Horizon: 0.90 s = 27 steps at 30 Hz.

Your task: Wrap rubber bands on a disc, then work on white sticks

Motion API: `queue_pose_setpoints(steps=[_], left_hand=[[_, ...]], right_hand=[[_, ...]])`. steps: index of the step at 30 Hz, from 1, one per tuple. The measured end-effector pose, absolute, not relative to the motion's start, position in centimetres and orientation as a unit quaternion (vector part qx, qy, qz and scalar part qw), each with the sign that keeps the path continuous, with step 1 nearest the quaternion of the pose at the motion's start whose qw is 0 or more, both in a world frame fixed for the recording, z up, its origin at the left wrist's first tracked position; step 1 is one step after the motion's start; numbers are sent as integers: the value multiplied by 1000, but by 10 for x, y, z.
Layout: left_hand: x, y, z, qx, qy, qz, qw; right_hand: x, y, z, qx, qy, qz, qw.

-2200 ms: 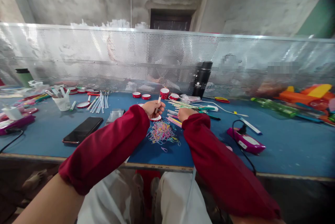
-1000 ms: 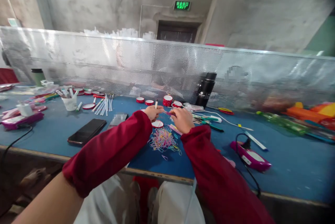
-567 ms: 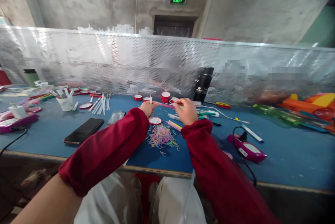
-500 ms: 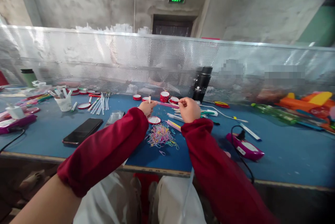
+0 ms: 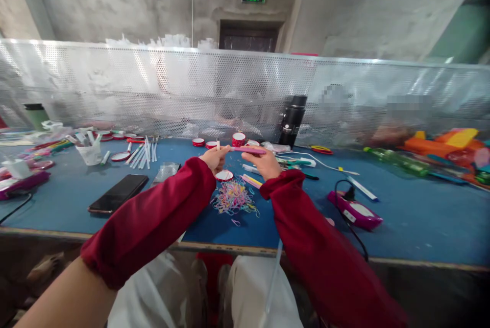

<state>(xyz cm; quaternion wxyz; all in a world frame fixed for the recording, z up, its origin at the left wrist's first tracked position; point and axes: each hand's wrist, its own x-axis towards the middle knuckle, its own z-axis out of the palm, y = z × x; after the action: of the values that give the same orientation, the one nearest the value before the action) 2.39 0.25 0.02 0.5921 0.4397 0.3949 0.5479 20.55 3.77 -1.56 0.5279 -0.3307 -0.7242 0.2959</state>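
A narrow pink strip spans the gap between my two hands, above the table. My left hand is closed on its left end, and a short pale stick points up from the same fingers. With its fingers closed along the right part of the strip, my right hand faces the left one. Below them lies a loose heap of small coloured rubber bands, next to a round red-rimmed lid. Pink and yellow strips rest beneath the right hand.
A black phone lies left of my forearm. A white cup of pens stands further left. A black bottle stands by the perforated metal screen. To the right sits a purple power strip with a black cable.
My right hand has shifted from a raised pinch near a white loop to a lower hold along the pink strip. The left hand stays nearly in place. The view has shifted slightly.
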Motion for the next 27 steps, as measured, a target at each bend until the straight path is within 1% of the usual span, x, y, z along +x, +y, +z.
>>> queue_pose_setpoints(steps=[2, 4, 5, 7, 8, 9, 10, 12, 13, 15, 18, 23, 27], left_hand=[[25, 2, -1, 454, 397, 527, 598], [26, 3, -3, 467, 399, 509, 602], [26, 4, -4, 471, 404, 502, 603], [25, 6, -6, 473, 412, 492, 603], [25, 7, -6, 473, 414, 487, 606], [24, 8, -7, 476, 412, 481, 611], [23, 8, -7, 479, 407, 473, 617], [22, 8, -7, 486, 399, 460, 627], [22, 8, -7, 489, 398, 456, 628], [22, 7, -7, 493, 399, 453, 626], [23, 6, -6, 496, 398, 457, 622], [23, 4, -4, 494, 394, 459, 624], [23, 6, -4, 492, 397, 460, 624]], right_hand=[[203, 38, -16, -318, -703, 329, 544], [205, 39, -14, -338, -680, 324, 565], [207, 40, -13, -363, -672, 298, 572], [214, 42, -10, -449, -667, 194, 562], [219, 42, -8, -505, -672, 118, 529], [223, 42, -7, -561, -679, 41, 472], [227, 43, -7, -607, -689, -21, 394], [233, 43, -9, -662, -706, -73, 243], [235, 43, -11, -670, -714, -72, 189], [238, 45, -15, -669, -729, -48, 138], [238, 46, -19, -663, -738, -32, 119], [233, 39, -15, -664, -738, -41, 116], [229, 36, -15, -660, -747, -8, 73]])
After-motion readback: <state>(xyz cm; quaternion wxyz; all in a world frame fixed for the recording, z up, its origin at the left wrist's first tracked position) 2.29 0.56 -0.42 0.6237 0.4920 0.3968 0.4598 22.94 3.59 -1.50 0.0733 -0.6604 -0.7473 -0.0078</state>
